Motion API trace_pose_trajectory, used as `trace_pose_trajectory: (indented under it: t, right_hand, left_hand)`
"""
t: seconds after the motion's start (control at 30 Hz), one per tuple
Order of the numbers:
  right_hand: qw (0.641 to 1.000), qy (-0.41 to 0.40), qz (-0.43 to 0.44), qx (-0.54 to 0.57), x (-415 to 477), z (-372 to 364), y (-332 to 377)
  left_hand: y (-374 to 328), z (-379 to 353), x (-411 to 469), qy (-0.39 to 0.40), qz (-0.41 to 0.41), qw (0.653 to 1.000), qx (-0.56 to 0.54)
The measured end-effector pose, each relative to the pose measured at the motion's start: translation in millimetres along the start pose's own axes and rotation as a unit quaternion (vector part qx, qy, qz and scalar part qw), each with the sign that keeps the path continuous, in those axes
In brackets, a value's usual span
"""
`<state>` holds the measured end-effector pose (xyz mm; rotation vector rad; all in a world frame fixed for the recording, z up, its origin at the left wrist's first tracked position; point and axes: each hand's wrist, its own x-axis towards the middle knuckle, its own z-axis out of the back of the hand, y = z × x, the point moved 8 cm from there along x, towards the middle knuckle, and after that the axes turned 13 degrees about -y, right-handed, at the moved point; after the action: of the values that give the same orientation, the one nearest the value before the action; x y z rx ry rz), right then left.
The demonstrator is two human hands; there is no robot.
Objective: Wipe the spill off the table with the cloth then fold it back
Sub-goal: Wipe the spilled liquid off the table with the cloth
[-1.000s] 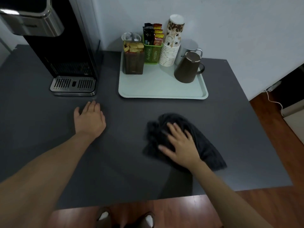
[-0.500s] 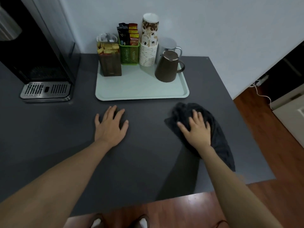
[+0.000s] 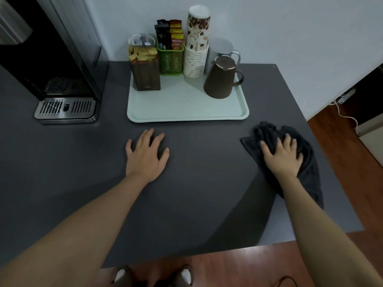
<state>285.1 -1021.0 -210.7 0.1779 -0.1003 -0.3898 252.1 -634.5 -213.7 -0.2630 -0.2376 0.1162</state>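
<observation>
A crumpled dark grey cloth (image 3: pixel 267 132) lies on the dark grey table (image 3: pixel 196 193), close to its right edge. My right hand (image 3: pixel 283 156) presses flat on top of the cloth, fingers spread and pointing away from me. My left hand (image 3: pixel 146 157) rests palm down on the bare table in front of the tray, fingers apart, holding nothing. I cannot make out any spill on the dark surface.
A pale green tray (image 3: pixel 186 109) at the back holds a brown jug (image 3: pixel 220 79), stacked paper cups (image 3: pixel 195 48), a green basket of sachets (image 3: pixel 171 59) and a brown packet holder (image 3: pixel 145 67). A black coffee machine (image 3: pixel 53 65) stands back left. The table's right edge (image 3: pixel 331 172) drops to wooden floor.
My right hand has slid the cloth to the right, towards the table's right edge. My left hand has stayed flat on the table.
</observation>
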Motion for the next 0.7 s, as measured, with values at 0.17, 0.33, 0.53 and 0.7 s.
trace_pose_trajectory:
  t: [0.17,0.33,0.53,0.7]
  right_hand:
    - [0.958,-0.026,0.282,0.051,-95.8,-8.1,114.6]
    - [0.832,0.084,0.545,0.058,-179.8,-5.2,100.5]
    - [0.963,0.005,0.265,0.058,-87.8,-11.5,127.1]
    - [0.953,0.024,0.293,0.068,-120.5,-38.3,236.6]
  left_hand:
    - [-1.8,1.9,-0.6,-0.014,-0.006,1.0,-0.006]
    - [1.0,1.1,-0.9,0.0,-0.008,1.0,-0.03]
    - [13.1,15.2,5.6,-0.013,0.061,0.975,-0.212]
    - [77.1,59.2,4.5,-0.114,0.099,0.964,-0.217]
